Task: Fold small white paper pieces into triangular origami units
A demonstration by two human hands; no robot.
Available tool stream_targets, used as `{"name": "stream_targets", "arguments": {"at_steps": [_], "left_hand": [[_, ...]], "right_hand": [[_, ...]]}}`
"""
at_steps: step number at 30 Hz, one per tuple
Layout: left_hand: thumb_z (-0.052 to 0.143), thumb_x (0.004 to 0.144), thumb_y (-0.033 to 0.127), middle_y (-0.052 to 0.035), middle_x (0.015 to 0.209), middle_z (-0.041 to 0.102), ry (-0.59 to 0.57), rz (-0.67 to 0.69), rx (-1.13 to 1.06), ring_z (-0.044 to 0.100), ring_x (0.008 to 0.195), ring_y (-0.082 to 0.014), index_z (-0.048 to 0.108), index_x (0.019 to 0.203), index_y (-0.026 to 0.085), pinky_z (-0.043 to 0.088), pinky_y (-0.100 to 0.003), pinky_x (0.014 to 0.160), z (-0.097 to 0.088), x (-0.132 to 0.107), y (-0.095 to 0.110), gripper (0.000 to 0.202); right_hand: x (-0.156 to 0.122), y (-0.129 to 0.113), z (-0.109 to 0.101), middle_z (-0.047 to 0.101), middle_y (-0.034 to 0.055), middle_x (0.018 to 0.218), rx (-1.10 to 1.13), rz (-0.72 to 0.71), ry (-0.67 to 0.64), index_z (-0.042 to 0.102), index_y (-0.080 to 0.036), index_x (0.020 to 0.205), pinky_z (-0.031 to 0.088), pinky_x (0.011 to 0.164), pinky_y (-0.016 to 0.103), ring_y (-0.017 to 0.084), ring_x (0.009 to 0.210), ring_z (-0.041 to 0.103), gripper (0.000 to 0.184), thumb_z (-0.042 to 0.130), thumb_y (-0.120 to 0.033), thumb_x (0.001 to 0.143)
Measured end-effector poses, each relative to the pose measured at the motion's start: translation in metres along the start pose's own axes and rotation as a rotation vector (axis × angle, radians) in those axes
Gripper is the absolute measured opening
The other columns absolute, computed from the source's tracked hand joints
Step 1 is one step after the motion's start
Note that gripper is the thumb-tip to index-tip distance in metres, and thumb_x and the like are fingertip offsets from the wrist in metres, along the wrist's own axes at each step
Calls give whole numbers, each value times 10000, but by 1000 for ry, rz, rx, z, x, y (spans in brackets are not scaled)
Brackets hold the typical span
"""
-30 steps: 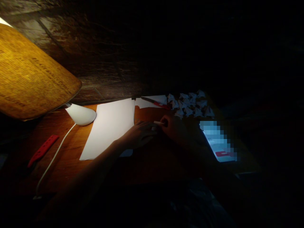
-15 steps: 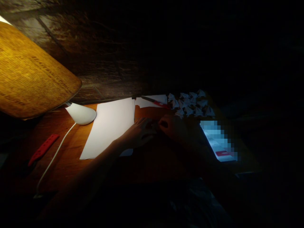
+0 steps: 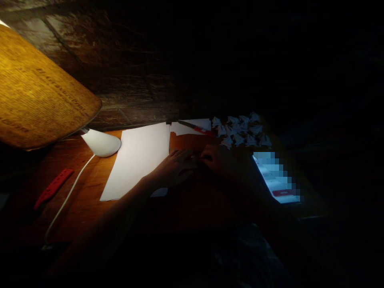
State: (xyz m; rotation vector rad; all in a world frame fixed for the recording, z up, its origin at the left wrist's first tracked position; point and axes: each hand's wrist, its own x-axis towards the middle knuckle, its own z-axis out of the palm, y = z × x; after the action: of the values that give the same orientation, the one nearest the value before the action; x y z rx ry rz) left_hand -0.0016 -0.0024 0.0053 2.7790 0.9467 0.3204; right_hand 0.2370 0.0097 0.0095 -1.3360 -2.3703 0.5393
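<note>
My left hand (image 3: pixel 180 165) is in dim light over the wooden table, its forearm crossing the lower corner of a stack of white paper (image 3: pixel 142 158). Its fingers are bent and close together, almost meeting those of my right hand (image 3: pixel 218 160). The right fingers are curled in a pinch. Whatever lies between the fingertips is lost in shadow. Beyond the right hand stand several small folded white paper pieces (image 3: pixel 238 138), grouped in rows. Smaller white paper sheets (image 3: pixel 187 127) lie behind the hands, with a red-handled knife (image 3: pixel 198 129) across them.
A lamp with a yellow-brown shade (image 3: pixel 45 92) and white base (image 3: pixel 103 143) stands at left, its white cable (image 3: pixel 70 196) running to the front edge. A red perforated strip (image 3: pixel 54 188) lies left of the cable. On the right is a lit phone (image 3: pixel 277 186). A brick wall (image 3: pixel 132 92) rises behind.
Both hands stay nearly in place, with only slight finger movement. The view has shifted a little, so the lamp and paper appear slightly further left.
</note>
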Motion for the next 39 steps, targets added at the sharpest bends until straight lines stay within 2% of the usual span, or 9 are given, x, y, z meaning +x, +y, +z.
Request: {"name": "stream_targets", "arguments": {"at_steps": [8,13,18,26,31,35,39], "left_hand": [[667,992,313,-104,1397,593,0,-5,20,569,1242,-339,751,1251,314,494,-558,1045,-1,0,-3,273],[662,988,290,-103,1427,577,-9,-5,27,553,1286,-341,742,1267,314,491,-574,1069,0,0,-3,292],[650,995,291,-113,1468,554,22,20,22,534,1317,-351,738,1268,294,485,-604,1087,2,-2,-4,287],[648,994,292,-115,1445,578,35,26,32,550,1303,-348,741,1270,291,496,-604,1076,2,-2,-3,292],[642,990,272,-118,1464,587,27,54,32,554,1345,-338,735,1273,274,498,-572,1089,-2,0,-1,298],[618,987,225,-122,1538,543,33,74,4,515,1425,-348,723,1279,260,491,-596,1119,-1,0,-1,312],[542,991,145,-110,1550,551,21,104,-72,535,1426,-302,679,1321,239,507,-547,1145,2,0,-1,369]], "right_hand": [[-1,8,-6,736,68,996,55,-41,-58,835,-186,1015,423,789,295,179,894,655,156,702,-172,935],[-1,7,-8,752,82,1032,61,-19,-80,835,-183,1052,442,819,301,189,920,669,202,684,-123,932],[0,5,-9,768,82,1023,61,-6,-70,837,-182,1028,453,834,307,192,915,681,210,692,-91,906],[-2,6,-11,779,71,973,78,21,-42,821,-179,946,452,813,297,184,877,675,131,713,-133,889],[-1,10,-15,747,66,992,88,-43,-108,818,-171,912,435,780,279,165,864,655,152,703,-85,861],[-1,14,-17,737,64,1014,104,-89,-130,816,-162,920,443,784,282,166,875,655,191,678,-52,847],[-2,17,-19,738,68,1047,117,-130,-152,817,-164,921,454,800,287,167,893,665,221,647,-41,849]]}}
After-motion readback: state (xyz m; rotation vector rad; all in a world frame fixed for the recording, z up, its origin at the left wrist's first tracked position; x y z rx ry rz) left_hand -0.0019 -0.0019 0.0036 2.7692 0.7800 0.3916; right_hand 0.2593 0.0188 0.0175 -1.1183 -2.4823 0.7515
